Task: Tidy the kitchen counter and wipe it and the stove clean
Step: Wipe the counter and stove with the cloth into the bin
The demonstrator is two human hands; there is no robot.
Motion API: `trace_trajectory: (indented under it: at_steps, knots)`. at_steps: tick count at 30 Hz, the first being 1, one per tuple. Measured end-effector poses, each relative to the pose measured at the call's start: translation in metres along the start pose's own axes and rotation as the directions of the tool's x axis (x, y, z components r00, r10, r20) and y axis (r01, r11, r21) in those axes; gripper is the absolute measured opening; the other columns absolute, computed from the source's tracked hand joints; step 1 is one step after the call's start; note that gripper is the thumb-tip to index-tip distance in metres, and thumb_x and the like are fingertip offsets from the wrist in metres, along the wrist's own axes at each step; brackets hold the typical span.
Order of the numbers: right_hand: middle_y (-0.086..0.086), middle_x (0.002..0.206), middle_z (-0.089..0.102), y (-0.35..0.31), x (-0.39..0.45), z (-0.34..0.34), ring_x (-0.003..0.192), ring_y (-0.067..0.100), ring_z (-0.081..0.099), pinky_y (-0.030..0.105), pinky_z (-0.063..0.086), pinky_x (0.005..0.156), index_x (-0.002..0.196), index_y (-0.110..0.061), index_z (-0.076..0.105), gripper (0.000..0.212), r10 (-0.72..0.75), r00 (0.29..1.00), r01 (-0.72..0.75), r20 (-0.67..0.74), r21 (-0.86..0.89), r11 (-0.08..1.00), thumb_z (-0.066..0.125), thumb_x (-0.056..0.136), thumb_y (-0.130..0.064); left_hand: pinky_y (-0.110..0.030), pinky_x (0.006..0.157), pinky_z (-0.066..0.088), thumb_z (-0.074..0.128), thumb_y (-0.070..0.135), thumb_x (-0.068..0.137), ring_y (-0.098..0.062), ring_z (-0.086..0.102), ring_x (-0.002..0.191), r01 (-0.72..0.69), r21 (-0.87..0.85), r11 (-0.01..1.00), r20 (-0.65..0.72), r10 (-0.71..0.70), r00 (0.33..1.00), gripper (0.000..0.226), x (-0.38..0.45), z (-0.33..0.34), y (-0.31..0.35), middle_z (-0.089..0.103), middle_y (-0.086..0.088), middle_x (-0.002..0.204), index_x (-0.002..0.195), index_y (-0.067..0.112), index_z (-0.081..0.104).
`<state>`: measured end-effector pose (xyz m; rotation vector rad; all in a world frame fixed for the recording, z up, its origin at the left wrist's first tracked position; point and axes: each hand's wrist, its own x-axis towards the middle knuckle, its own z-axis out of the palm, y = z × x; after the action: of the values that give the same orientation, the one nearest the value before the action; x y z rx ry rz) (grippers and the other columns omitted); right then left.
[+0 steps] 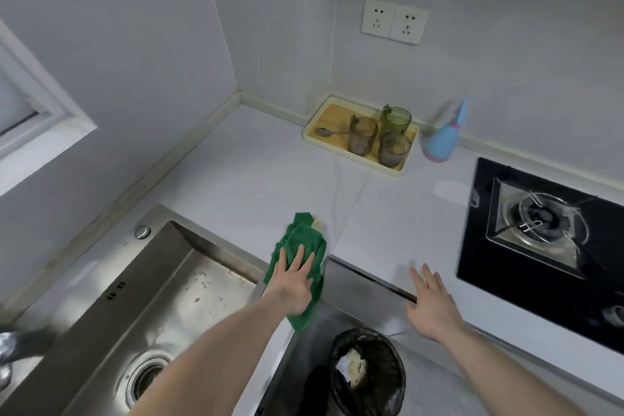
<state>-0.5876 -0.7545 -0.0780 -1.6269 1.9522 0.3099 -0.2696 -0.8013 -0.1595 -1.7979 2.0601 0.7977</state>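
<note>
Left hand (pixel 293 284), fingers flat, presses green cloth (pixel 301 246) at table's (pixel 256 172) near edge beside sink (pixel 162 280); right hand (pixel 432 306) hovers open; best: overlapping strokes toward stove (pixel 540 233).

No readable text or labels anywhere

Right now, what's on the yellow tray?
On the yellow tray: a metal spoon and three tumblers, two smoky, one green. The tumblers cover part of the tray's floor.
</note>
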Motion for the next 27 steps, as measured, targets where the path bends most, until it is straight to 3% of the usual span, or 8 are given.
trace_trajectory:
  at_steps: [4,6,9,13,17,22,27]
  knots:
    - [0.0,0.168,-0.015,0.014,-0.002,-0.001,0.155,0.024,-0.01,0.046,0.013,0.125,0.161,-0.024,-0.002,0.076,0.053,0.999,-0.053,-0.01,0.034,0.998,0.044,0.1,-0.025,-0.053,0.124,-0.011,0.021,0.037,0.104,-0.037,-0.031,0.147,-0.01,0.004,1.0,-0.012,0.01,1.0,0.066,0.04,-0.041,0.0,-0.027,0.013,0.158,0.154,0.035,-0.021]
    - [0.0,0.168,-0.015,0.026,-0.005,-0.001,0.155,0.024,-0.01,0.045,0.014,0.125,0.161,-0.025,-0.001,0.075,0.09,0.996,-0.09,-0.014,0.044,0.995,0.043,0.1,-0.028,-0.057,0.124,-0.009,0.023,0.038,0.102,-0.036,-0.026,0.15,-0.023,0.015,1.0,0.001,0.023,1.0,0.067,0.065,-0.058,0.0,-0.025,0.006,0.164,0.153,0.037,-0.022]
    - [-0.001,0.167,-0.016,0.043,-0.008,-0.001,0.155,0.023,-0.01,0.044,0.013,0.125,0.161,-0.026,-0.002,0.075,0.143,0.99,-0.142,-0.009,0.069,0.987,0.043,0.102,-0.032,-0.057,0.124,-0.008,0.035,0.038,0.1,-0.036,-0.007,0.155,-0.003,-0.038,0.999,-0.019,0.002,1.0,0.068,0.089,-0.073,0.016,-0.005,-0.004,0.17,0.161,0.033,0.004]
    - [-0.003,0.167,-0.017,0.063,-0.011,-0.002,0.155,0.022,-0.012,0.044,0.011,0.126,0.161,-0.027,-0.001,0.075,0.197,0.98,-0.195,-0.005,0.125,0.973,0.044,0.101,-0.028,-0.063,0.121,-0.006,0.016,0.042,0.09,-0.038,-0.024,0.151,-0.089,0.104,0.991,0.132,0.075,0.988,0.075,0.13,-0.068,0.063,-0.019,0.0,0.168,0.16,0.03,-0.008]
    - [-0.004,0.167,-0.016,0.083,-0.012,-0.003,0.155,0.022,-0.011,0.044,0.011,0.126,0.161,-0.027,-0.001,0.076,0.232,0.973,-0.228,-0.009,0.153,0.962,0.045,0.101,-0.028,-0.066,0.118,-0.01,0.008,0.037,0.076,-0.041,-0.026,0.15,-0.217,0.216,0.952,0.255,0.159,0.954,0.085,0.15,-0.057,0.127,-0.02,0.0,0.168,0.161,0.028,0.009]
    - [-0.005,0.167,-0.017,0.111,-0.009,-0.009,0.155,0.022,-0.01,0.044,0.013,0.126,0.161,-0.028,0.001,0.078,0.268,0.963,-0.262,-0.011,0.177,0.949,0.049,0.1,-0.03,-0.06,0.122,-0.012,0.023,0.037,0.099,-0.035,-0.029,0.148,-0.427,0.228,0.875,0.298,0.355,0.886,0.066,0.117,-0.056,0.213,-0.026,0.005,0.164,0.161,0.032,0.002]
    - [-0.004,0.167,-0.017,0.137,-0.002,-0.018,0.155,0.022,-0.01,0.045,0.016,0.125,0.161,-0.026,0.003,0.079,0.251,0.968,-0.246,-0.006,0.167,0.955,0.05,0.098,-0.029,-0.051,0.126,-0.007,0.036,0.035,0.105,-0.039,-0.029,0.148,-0.432,0.185,0.882,0.167,0.405,0.899,0.073,0.087,-0.045,0.242,-0.026,0.006,0.165,0.16,0.035,-0.012]
